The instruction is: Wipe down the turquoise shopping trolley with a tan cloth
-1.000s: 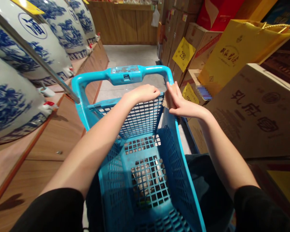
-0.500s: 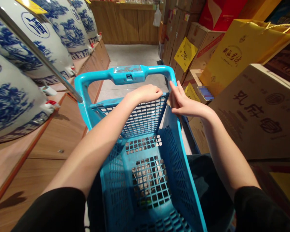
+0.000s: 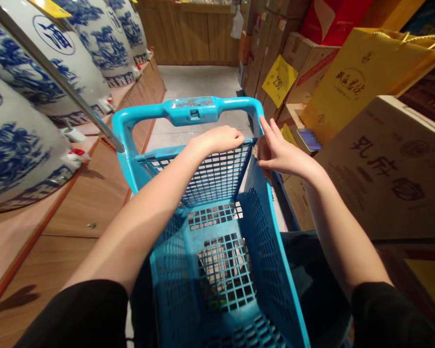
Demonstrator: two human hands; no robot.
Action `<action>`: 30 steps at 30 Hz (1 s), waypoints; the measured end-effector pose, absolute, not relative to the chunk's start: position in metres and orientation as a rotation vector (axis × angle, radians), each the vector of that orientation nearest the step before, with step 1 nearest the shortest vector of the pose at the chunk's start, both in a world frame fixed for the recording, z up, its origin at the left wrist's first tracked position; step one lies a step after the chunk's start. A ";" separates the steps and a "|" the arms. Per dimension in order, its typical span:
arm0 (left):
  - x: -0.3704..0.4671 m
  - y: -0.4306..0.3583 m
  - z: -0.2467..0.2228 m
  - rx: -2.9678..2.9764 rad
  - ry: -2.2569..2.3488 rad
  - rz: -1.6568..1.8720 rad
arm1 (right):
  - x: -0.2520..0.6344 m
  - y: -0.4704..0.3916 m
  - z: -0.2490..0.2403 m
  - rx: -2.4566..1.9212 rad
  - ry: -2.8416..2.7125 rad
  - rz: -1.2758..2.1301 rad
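Observation:
A blue plastic shopping basket (image 3: 217, 222) with grid-patterned walls and a raised handle (image 3: 194, 110) stands before me. My left hand (image 3: 221, 139) is closed over the top edge of its hinged-looking grid panel (image 3: 213, 174), fingertips tucked out of sight behind it. At the right-hand corner, below the handle's bend, my right hand (image 3: 275, 150) straddles the rim. Its upper fingers point up and apart, with the thumb lower on the inside. A small tan scrap (image 3: 254, 151) shows between this hand and the panel; what it is I cannot tell.
Large blue-and-white porcelain jars (image 3: 54, 63) line a wooden cabinet (image 3: 76, 193) at left, with a metal pole (image 3: 58, 72) slanting before them. On the right are stacked cartons (image 3: 380, 169), a yellow gift bag (image 3: 358, 77) and a yellow price sign (image 3: 280, 81). Grey floor (image 3: 199, 82) lies beyond the basket.
My right hand has shifted slightly upward along the corner, its fingers reaching a little higher. My left hand keeps its hold on the panel, and the basket stays in place.

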State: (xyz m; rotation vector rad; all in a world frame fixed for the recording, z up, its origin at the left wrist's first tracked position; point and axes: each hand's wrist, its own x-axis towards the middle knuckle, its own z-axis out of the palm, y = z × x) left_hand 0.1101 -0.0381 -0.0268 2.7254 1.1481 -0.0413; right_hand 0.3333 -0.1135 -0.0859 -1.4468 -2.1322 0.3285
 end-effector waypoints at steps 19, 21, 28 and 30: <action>0.109 -0.042 -0.023 2.702 1.160 -0.007 | 0.318 -0.122 -0.072 -1.317 -2.093 0.002; 0.109 -0.042 -0.023 2.696 1.159 -0.005 | 0.323 -0.121 -0.070 -1.259 -2.116 0.035; 0.109 -0.039 -0.026 2.705 1.154 -0.024 | 0.316 -0.123 -0.082 -1.124 -2.202 0.176; 0.109 -0.038 -0.027 2.710 1.156 -0.031 | 0.316 -0.122 -0.087 -1.094 -2.202 0.190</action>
